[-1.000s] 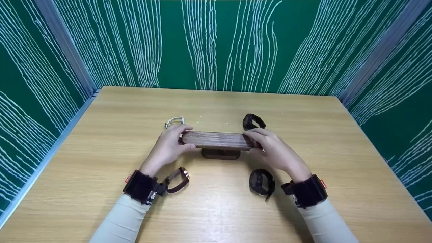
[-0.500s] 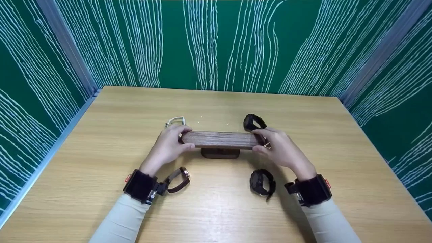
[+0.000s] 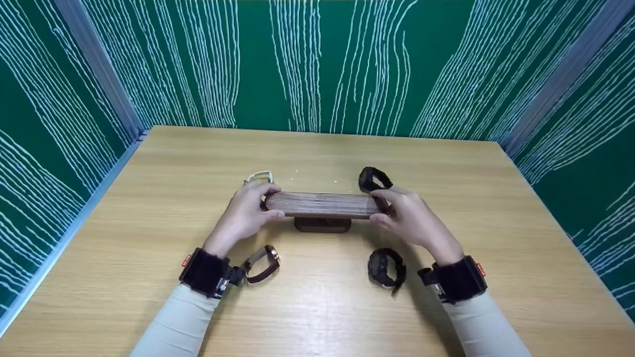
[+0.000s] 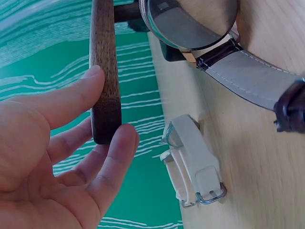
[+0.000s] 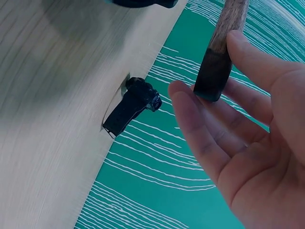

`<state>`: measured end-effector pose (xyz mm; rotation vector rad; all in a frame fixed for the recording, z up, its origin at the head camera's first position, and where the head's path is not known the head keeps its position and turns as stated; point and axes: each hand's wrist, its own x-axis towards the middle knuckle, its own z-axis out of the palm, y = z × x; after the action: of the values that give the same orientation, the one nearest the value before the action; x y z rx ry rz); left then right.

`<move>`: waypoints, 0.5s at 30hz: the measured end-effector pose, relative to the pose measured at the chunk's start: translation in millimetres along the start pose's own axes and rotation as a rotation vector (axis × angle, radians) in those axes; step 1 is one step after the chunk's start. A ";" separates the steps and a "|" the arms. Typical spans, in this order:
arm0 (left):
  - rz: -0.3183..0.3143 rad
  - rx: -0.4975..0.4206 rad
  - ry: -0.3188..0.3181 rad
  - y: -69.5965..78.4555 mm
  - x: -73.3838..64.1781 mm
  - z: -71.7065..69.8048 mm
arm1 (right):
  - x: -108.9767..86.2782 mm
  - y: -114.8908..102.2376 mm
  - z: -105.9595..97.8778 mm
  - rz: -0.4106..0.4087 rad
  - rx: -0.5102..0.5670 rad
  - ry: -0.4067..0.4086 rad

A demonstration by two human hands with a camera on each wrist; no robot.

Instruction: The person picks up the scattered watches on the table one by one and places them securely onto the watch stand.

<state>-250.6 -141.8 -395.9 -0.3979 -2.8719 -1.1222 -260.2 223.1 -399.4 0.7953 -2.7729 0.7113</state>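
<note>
A dark brown wooden T-bar stand [image 3: 322,204] stands mid-table in the head view, its crossbar running left to right above a small rounded base [image 3: 322,226]. My left hand [image 3: 242,210] grips the bar's left end, thumb on the near side and fingers on the far side. At the opposite end my right hand [image 3: 412,218] holds it the same way. Both wrist views show the bar ends [image 4: 106,114] [image 5: 215,71] between thumb and fingers. Behind my left hand lies a white-strapped watch [image 4: 198,160]; a black watch [image 5: 133,106] sits behind my right hand.
Nearer me on the left lies a watch with a brown strap [image 3: 264,271], close to my left wrist. Another black watch [image 3: 381,268] lies front right, near the right wrist. Green panels with white lines [image 3: 327,64] border the wooden table [image 3: 317,153].
My right hand has slid a little to the right along the bar, out to its end, uncovering more of it. My left hand and the watches keep their places.
</note>
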 end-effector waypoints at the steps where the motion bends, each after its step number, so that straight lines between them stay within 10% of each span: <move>1: 0.001 0.001 -0.001 0.2 -0.1 -0.3 | -0.1 0.0 0.1 -0.005 -0.003 0.003; 15: 0.054 0.031 0.008 -2.0 -1.2 -1.2 | -0.8 0.2 1.0 -0.035 -0.003 0.000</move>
<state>-250.0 -144.3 -396.5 -0.4652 -2.8496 -1.0677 -259.6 223.1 -400.6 0.8412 -2.7521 0.7007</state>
